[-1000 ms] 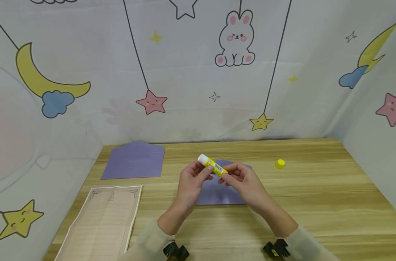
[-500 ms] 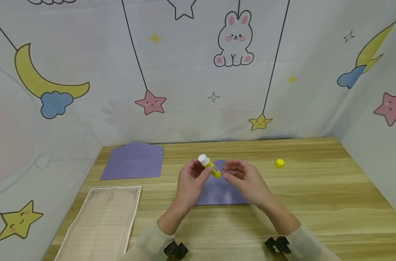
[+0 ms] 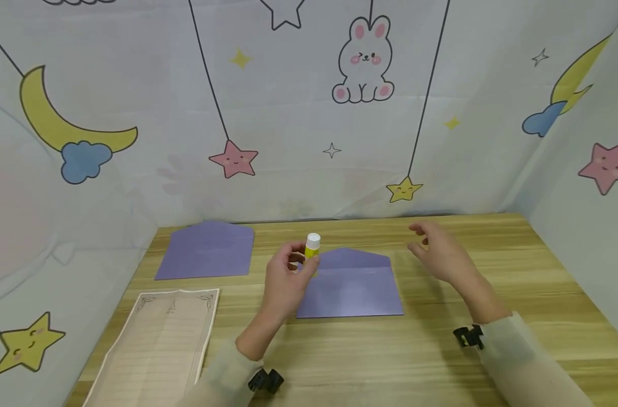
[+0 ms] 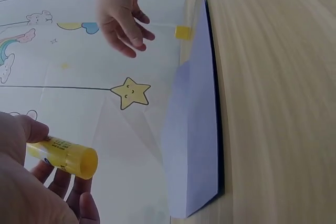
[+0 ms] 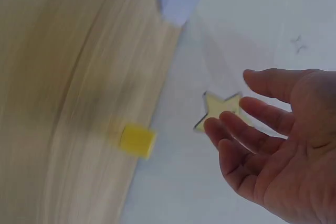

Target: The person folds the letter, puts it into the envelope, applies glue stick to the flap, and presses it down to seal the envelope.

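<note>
My left hand (image 3: 288, 280) pinches a yellow glue stick (image 3: 312, 243) between thumb and fingers, its white end pointing up. In the left wrist view the yellow base of the stick faces the camera. Below it on the table lies a purple envelope (image 3: 349, 294), its pointed flap spread towards the back. To the right, my right hand (image 3: 443, 251) is raised with loosely bent fingers and nothing in them. The yellow cap (image 5: 137, 141) stands on the table near that hand, apart from its fingers; the hand hides it in the head view.
Another purple envelope (image 3: 207, 254) lies at the back left. In front of it is a sheet of lined letter paper (image 3: 156, 345) with a decorated border. A white printed cloth (image 3: 288, 102) hangs behind the wooden table (image 3: 370, 362).
My right hand has let go of the glue stick and moved right towards the cap. My left hand has shifted slightly left and turned the stick from slanted to nearly upright.
</note>
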